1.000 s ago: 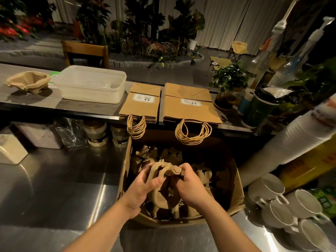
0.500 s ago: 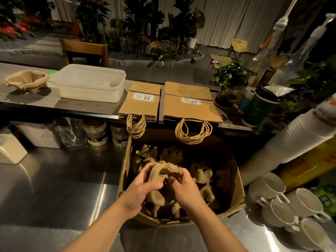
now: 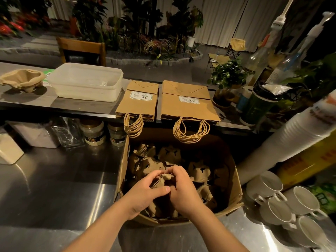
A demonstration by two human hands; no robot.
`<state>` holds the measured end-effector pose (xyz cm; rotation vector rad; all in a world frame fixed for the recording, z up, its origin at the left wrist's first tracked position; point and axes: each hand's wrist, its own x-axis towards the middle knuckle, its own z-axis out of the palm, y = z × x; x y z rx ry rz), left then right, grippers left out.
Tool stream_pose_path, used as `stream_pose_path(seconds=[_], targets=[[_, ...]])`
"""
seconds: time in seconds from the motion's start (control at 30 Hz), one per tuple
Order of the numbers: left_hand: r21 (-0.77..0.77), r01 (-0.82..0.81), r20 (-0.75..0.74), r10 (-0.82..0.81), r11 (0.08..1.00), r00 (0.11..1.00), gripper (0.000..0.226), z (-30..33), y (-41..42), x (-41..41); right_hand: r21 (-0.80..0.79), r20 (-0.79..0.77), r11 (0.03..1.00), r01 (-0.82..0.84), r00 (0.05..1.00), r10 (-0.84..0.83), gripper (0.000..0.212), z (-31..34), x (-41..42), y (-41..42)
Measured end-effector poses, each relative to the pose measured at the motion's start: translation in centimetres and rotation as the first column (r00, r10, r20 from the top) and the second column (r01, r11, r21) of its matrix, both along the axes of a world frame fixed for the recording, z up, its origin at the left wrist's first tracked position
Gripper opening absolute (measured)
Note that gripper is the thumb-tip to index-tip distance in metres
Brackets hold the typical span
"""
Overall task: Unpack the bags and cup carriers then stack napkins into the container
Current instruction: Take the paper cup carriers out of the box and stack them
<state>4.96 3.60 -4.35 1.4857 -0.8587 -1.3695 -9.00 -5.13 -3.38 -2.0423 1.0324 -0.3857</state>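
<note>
Head view: both hands, left point(image 3: 145, 192) and right point(image 3: 183, 188), clamp one carrier point(image 3: 163, 179) inside the box point(image 3: 236, 188), its stack standing upright between them.

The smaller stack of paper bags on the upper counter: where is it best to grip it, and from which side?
Probably at the near edge, coming from the front. The smaller stack of paper bags lies flat, its open ends overhanging the upper counter with twine handles hanging down, so fingers can slip underneath there.
</note>
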Motion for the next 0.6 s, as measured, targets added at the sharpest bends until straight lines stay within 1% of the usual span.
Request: stream_pose_path(seconds=[0.13,0.2,0.27,0.33,0.4,0.43,0.47,0.53,0.6], targets=[[0.020,-0.039,0.005,0.039,0.999,0.999,0.042,0.0,-0.1,-0.1,0.067,0.061,0.996,-0.063,0.996,0.059,0.031,0.5,-1.0,-0.7],[0.014,-0.078,-0.020,0.078,0.997,0.997,0.034,0.3,-0.2,-0.1,0.142,0.112,0.989,-0.048,0.993,0.032,0.031,0.6,-1.7,-1.4],[0.010,-0.131,-0.059,0.132,0.991,0.990,0.028,0.7,-0.2,-0.2,0.165,0.146,0.985,0.057,0.986,-0.081,0.028,0.5,-2.1,-2.3],[0.015,-0.190,-0.099,0.190,0.982,0.977,0.025,1.0,-0.3,-0.4,0.137,0.118,0.960,0.245,0.958,-0.261,0.025,0.1,-2.5,-3.5],[0.021,-0.238,-0.124,0.239,0.971,0.963,0.025,1.1,-0.4,-0.5,0.160,0.039,0.880,0.446,0.888,-0.457,0.023,-0.7,-3.1,-4.9],[0.029,-0.256,-0.137,0.258,0.966,0.956,0.025,1.1,-0.4,-0.4,0.168,-0.024,0.832,0.529,0.846,-0.533,0.025,-1.1,-3.5,-5.7],[0.034,-0.269,-0.150,0.271,0.963,0.951,0.025,1.1,-0.4,-0.4,0.147,-0.104,0.799,0.582,0.813,-0.573,0.031,-1.6,-4.0,-6.4],[0.043,-0.285,-0.160,0.288,0.958,0.944,0.026,1.0,-0.4,-0.4,0.044,-0.303,0.798,0.601,0.769,-0.563,0.050,-2.5,-4.9,-7.4],[0.049,-0.292,-0.171,0.296,0.955,0.940,0.027,1.0,-0.4,-0.3,0.008,-0.440,0.803,0.596,0.723,-0.532,0.064,-3.3,-5.3,-8.1]])
